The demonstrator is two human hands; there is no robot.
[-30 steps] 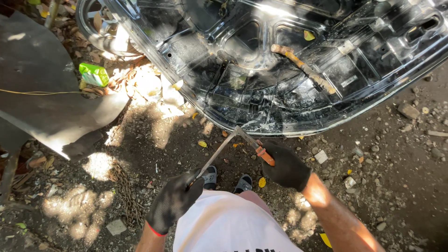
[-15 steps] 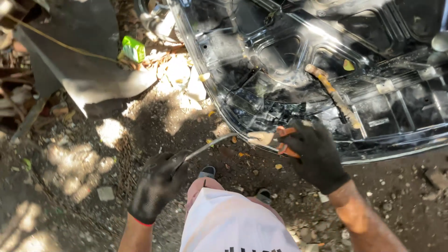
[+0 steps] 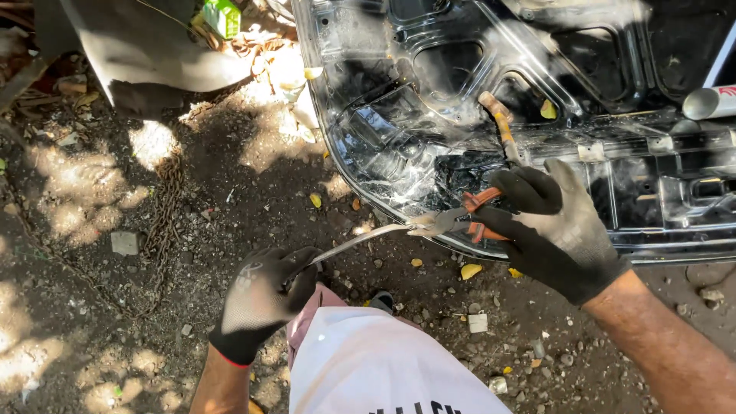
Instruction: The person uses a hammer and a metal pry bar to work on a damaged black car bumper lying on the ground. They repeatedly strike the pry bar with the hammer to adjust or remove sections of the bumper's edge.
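A large black sheet-metal car panel (image 3: pixel 613 69) lies inner side up on the dirt. My right hand (image 3: pixel 548 230), in a black and grey glove, grips orange-handled pliers (image 3: pixel 464 220) at the panel's near edge. The plier jaws clamp one end of a thin pale metal strip (image 3: pixel 360 240). My left hand (image 3: pixel 264 295), also gloved, holds the strip's other end low and to the left. The strip runs taut between both hands.
A rusty tool (image 3: pixel 500 123) lies on the panel. A chain (image 3: pixel 163 222) trails over the dirt at left. A grey metal sheet (image 3: pixel 165 50) and a green packet (image 3: pixel 222 15) sit top left. A silver can (image 3: pixel 709 102) shows at the right edge. Stones and leaves litter the ground.
The view has shifted so the panel fills more of the frame. My right hand with the pliers stays at the panel edge, and the strip still stretches to my left hand.
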